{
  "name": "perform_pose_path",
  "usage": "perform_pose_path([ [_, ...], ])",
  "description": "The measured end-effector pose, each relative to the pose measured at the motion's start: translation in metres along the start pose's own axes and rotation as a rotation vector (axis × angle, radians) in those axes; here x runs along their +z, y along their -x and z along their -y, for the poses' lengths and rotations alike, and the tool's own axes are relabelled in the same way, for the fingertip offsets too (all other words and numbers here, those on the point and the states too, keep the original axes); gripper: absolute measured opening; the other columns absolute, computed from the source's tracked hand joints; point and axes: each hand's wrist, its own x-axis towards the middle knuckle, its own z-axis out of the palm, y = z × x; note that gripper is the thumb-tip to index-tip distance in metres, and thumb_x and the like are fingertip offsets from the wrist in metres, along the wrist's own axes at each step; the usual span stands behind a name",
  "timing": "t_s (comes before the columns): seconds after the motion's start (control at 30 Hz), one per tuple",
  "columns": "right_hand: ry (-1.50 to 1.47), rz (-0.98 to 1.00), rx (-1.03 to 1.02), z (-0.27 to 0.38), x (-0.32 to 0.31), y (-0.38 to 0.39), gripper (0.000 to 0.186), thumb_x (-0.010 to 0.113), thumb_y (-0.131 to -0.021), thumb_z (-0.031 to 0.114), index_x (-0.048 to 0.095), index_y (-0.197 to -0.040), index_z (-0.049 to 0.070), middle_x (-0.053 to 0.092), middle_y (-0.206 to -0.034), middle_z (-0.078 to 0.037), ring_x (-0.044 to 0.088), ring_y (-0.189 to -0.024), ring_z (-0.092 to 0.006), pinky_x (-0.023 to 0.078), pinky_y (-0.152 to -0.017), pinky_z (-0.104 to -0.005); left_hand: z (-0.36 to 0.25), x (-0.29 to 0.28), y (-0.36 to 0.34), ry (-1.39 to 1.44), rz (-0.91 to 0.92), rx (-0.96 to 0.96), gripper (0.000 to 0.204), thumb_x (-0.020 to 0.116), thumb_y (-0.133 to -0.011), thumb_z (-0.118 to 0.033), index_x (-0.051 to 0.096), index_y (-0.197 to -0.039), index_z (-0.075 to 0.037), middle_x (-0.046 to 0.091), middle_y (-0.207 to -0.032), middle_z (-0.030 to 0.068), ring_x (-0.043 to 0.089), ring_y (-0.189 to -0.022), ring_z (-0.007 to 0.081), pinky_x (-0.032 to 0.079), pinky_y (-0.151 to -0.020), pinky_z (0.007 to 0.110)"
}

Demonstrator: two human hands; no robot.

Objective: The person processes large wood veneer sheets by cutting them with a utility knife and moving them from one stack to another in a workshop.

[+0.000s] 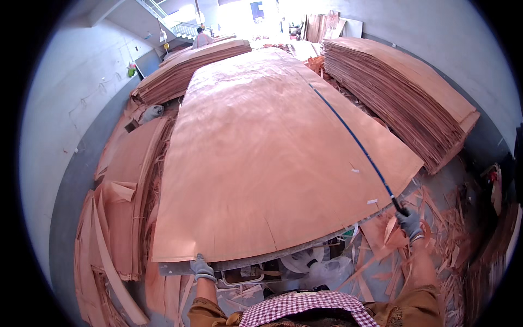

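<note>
A large reddish-brown wood veneer sheet (261, 158) lies spread over a long table in front of me. My left hand (202, 268), in a grey glove, pinches the sheet's near edge by its left corner, a fingertip showing on top. My right hand (409, 224), also gloved, is closed around the black handle of a long thin blue rod (354, 137). The rod slants forward and left across the right part of the sheet. Short dark cracks and small whitish patches (372, 201) mark the sheet near its right side.
A tall veneer stack (392, 92) stands at the right, another stack (190, 65) at the far left. Lower veneer piles (131, 191) lie left of the table. Torn strips (436, 229) litter the floor at right. A person (202, 39) is at the back left, near stairs.
</note>
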Motion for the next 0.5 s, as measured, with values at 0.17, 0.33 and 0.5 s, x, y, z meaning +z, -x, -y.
perform_pose_path([
  [0.17, -0.425, 0.181, 0.276, 0.041, 0.107, 0.050, 0.018, 0.068, -0.082, 0.020, 0.060, -0.087, 0.004, 0.054, -0.060, -0.001, 0.051, -0.045, -0.0108, 0.040, -0.039, -0.0227, -0.001, -0.031, -0.013, 0.061, 0.039, 0.012, 0.041, 0.064, -0.084, -0.014, 0.050, -0.122, -0.009, 0.060, -0.110, 0.0069, 0.059, -0.092, 0.0247, 0.051, -0.081, 0.039],
  [0.33, -0.476, 0.299, 0.342, 0.035, 0.145, 0.070, 0.024, 0.067, -0.083, 0.027, 0.062, -0.083, 0.004, 0.059, -0.062, -0.003, 0.054, -0.047, -0.0112, 0.042, -0.042, -0.0239, 0.001, -0.030, -0.014, 0.353, 0.069, 0.031, 0.037, 0.066, -0.082, -0.022, 0.054, -0.116, -0.013, 0.061, -0.104, 0.0029, 0.061, -0.086, 0.0204, 0.053, -0.071, 0.035],
  [0.5, -0.533, 0.379, 0.356, 0.052, 0.160, 0.081, 0.024, 0.066, -0.084, 0.028, 0.061, -0.092, 0.007, 0.058, -0.061, -0.002, 0.055, -0.047, -0.0116, 0.043, -0.042, -0.0236, -0.051, -0.070, -0.022, 0.541, -0.001, -0.134, 0.022, 0.064, -0.084, -0.030, 0.059, -0.103, -0.020, 0.064, -0.093, -0.0035, 0.061, -0.078, 0.0118, 0.050, -0.060, 0.027],
])
